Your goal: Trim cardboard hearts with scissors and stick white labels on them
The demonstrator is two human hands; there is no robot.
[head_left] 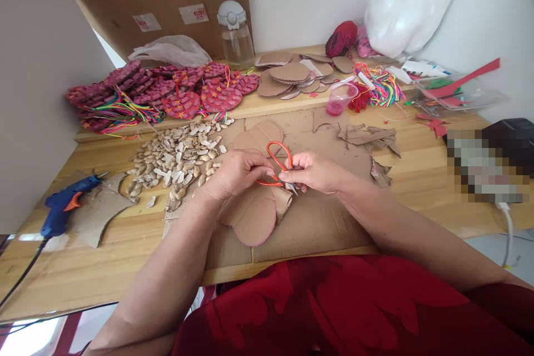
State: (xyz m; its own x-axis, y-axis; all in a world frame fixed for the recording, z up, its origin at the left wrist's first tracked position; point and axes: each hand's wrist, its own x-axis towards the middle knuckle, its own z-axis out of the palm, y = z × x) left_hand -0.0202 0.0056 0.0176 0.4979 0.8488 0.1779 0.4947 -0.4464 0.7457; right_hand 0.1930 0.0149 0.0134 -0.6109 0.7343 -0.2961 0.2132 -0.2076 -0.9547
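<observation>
Over the middle of the cardboard sheet, both of my hands are at a small pair of scissors [280,147] with orange looped handles. My right hand [311,171] pinches them near the pivot, and the short blades point down and toward me. The fingers of my left hand [246,169] are closed at the lower handle loop, partly covering it. Just below my hands lies a cardboard cutout [254,219] with rounded lobes and a purplish edge. Another rounded cardboard piece [265,134] lies beyond my left hand. A torn scrap [283,203] sits under the blades.
Peanut shells [179,150] are heaped to the left, near a blue glue gun [62,206]. Red decorated pieces with tassels [179,89], a bottle [236,39], cardboard ovals [290,72] and a pink cup [340,99] line the back. A phone [484,167] is at right.
</observation>
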